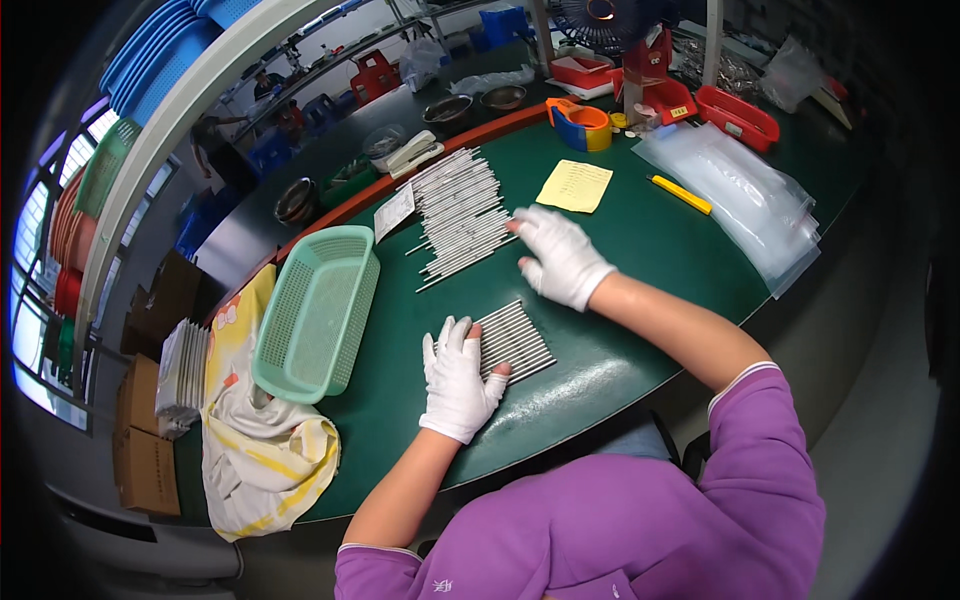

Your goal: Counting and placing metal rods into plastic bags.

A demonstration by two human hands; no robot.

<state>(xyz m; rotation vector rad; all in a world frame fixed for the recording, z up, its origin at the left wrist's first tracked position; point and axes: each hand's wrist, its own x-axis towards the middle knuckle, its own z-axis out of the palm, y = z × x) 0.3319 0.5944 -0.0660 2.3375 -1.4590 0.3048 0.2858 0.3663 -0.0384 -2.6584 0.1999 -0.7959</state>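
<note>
Steel rods point(515, 340) in small row under left hand point(458, 382), fingers spread flat. Right hand point(560, 258), fingers spread, touches big rod pile point(460, 215). Best keep row ends flush on worktop point(640, 250).

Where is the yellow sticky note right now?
The yellow sticky note lies on the green table, beyond the right hand, between the large rod pile and the yellow pen.

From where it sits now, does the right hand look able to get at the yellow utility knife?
Probably yes. The right hand rests at the edge of the large pile of metal rods, and only bare green table lies between it and the yellow utility knife. The yellow note sits aside.
</note>
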